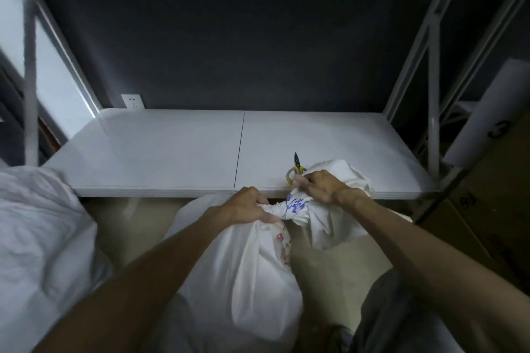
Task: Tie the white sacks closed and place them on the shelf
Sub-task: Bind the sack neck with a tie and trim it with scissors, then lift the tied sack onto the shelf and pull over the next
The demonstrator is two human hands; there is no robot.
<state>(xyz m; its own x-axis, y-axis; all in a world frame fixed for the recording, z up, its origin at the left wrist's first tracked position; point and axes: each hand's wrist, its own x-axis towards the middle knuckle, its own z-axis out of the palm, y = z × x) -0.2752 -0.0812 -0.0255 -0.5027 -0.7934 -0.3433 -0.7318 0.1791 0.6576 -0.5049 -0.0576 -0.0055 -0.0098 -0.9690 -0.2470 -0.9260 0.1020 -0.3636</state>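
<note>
I see white sack point(243, 266) on floor, just under shelf point(172, 146) front edge. Left hand point(246, 206) grips twisted neck. Right hand point(321, 186) pinches loose top cloth, draped over shelf edge, touching scissors point(296, 169). Wide open board left of scissors.

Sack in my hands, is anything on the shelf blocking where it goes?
Only yellow-handled scissors, lying near the front edge of the shelf, just behind the twisted neck of the sack; nothing else visible blocks it.
</note>
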